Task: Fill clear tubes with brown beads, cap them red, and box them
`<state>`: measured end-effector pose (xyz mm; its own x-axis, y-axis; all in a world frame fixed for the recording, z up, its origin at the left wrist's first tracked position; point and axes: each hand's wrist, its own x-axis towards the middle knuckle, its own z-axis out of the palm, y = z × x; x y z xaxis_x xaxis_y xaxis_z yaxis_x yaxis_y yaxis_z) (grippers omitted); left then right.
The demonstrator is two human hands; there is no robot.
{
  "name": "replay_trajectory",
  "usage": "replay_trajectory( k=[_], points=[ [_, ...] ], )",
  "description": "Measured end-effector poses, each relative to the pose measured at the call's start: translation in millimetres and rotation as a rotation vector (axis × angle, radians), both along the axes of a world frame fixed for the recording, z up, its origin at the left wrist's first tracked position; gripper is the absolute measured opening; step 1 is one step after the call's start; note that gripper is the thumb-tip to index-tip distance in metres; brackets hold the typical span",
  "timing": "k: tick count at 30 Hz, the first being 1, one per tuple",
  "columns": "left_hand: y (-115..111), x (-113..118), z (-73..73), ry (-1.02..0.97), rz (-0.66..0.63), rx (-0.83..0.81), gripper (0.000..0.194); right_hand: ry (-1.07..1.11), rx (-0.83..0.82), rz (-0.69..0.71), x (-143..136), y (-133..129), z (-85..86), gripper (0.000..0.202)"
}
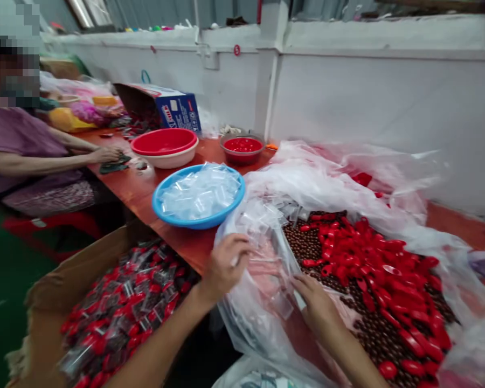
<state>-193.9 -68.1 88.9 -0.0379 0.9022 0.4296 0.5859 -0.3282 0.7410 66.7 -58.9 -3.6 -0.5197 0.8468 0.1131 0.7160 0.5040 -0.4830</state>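
My left hand (226, 265) is raised over the table's front edge, its fingers curled toward the thumb; whether something small is between them is too blurred to tell. To its right, my right hand (313, 299) reaches low beside a pale tray edge (291, 253), fingers together and pointing left, their tips near small clear packets (283, 304). Right of that hand lie many red plastic pieces (359, 250) on a layer of brown beads (301, 241). Crumpled clear plastic sheeting (307, 178) surrounds them. A blue basin (158, 207) full of clear packets stands beyond my left hand.
A cardboard box (44, 302) with red and clear packed pieces stands at lower left. Red basin (165, 141), bowl of red pieces (242, 150) and blue carton (180, 112) stand farther back. A person (20, 140) sits at left, hands on dark cloth.
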Motion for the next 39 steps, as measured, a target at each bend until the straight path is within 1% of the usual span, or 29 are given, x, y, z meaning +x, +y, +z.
replay_trajectory(
  k=[1,2,3,4,5,7,8,10,11,13,14,15,17,20,22,24,26,28,30,33,35,36,39],
  points=[
    [5.3,25.0,2.1,0.062,-0.176,-0.03,0.023,-0.032,0.029,-0.019,-4.8,2.2,-1.3,0.065],
    [12.1,46.8,1.0,0.128,-0.313,-0.079,0.026,-0.052,0.047,-0.014,-9.7,3.0,-2.7,0.062],
    [20.2,64.5,-3.4,0.197,-0.406,-0.132,0.03,-0.061,0.047,0.022,-14.2,2.4,-4.1,0.062],
    [28.8,77.7,-10.4,0.282,-0.47,-0.193,0.031,-0.065,0.037,0.066,-17.7,0.5,-5.3,0.062],
    [37.1,86.4,-19.1,0.374,-0.495,-0.253,0.03,-0.075,0.02,0.114,-20.0,-2.2,-6.1,0.064],
    [50.2,91.4,-37.4,0.546,-0.492,-0.363,0.025,-0.116,-0.019,0.153,-20.2,-9.1,-6.0,0.072],
    [54.2,89.4,-45.1,0.588,-0.479,-0.395,0.022,-0.136,-0.035,0.159,-18.4,-12.7,-4.9,0.076],
    [57.7,81.1,-54.7,0.628,-0.438,-0.441,0.019,-0.132,-0.064,0.196,-13.4,-19.4,0.1,0.082],
    [57.9,76.5,-56.5,0.629,-0.417,-0.456,0.018,-0.107,-0.085,0.245,-11.2,-22.1,3.7,0.084],
    [57.7,69.6,-55.6,0.633,-0.382,-0.49,0.018,-0.042,-0.147,0.358,-8.4,-25.2,11.7,0.083],
    [57.9,67.6,-53.8,0.63,-0.37,-0.505,0.019,-0.009,-0.185,0.393,-7.9,-25.3,15.2,0.081],
    [58.5,66.5,-51.7,0.626,-0.362,-0.517,0.02,0.025,-0.221,0.4,-7.5,-24.4,17.9,0.078],
    [59.9,65.5,-47.9,0.608,-0.34,-0.533,0.025,0.116,-0.289,0.346,-5.6,-20.4,19.7,0.069],
    [59.3,63.1,-43.7,0.564,-0.289,-0.521,0.029,0.27,-0.389,0.162,2.3,-14.5,16.3,0.058],
    [56.0,59.4,-41.7,0.597,-0.241,-0.556,0.028,0.323,-0.43,0.11,7.9,-14.0,15.8,0.054],
    [51.7,55.0,-39.8,0.688,-0.211,-0.646,0.025,0.318,-0.433,0.147,10.0,-16.3,19.7,0.055],
    [48.7,52.1,-37.5,0.772,-0.206,-0.728,0.018,0.268,-0.408,0.222,7.5,-19.6,26.2,0.058],
    [48.5,53.4,-34.8,0.816,-0.21,-0.762,0.013,0.221,-0.396,0.285,2.6,-22.1,31.5,0.061],
    [50.9,60.9,-31.8,0.848,-0.203,-0.763,0.01,0.199,-0.41,0.292,-1.5,-23.2,33.3,0.06],
    [57.1,83.5,-29.6,0.853,-0.197,-0.7,0.013,0.188,-0.431,0.189,-2.3,-23.0,30.0,0.062],
    [61.9,103.0,-31.4,0.828,-0.23,-0.633,0.018,0.18,-0.42,0.115,1.2,-22.4,27.5,0.062],
    [64.6,113.0,-33.4,0.808,-0.261,-0.592,0.019,0.182,-0.41,0.087,3.9,-21.8,27.1,0.059],
    [73.5,139.9,-42.1,0.741,-0.354,-0.47,0.017,0.209,-0.383,-0.019,16.0,-19.8,28.7,0.038]
  ],
)
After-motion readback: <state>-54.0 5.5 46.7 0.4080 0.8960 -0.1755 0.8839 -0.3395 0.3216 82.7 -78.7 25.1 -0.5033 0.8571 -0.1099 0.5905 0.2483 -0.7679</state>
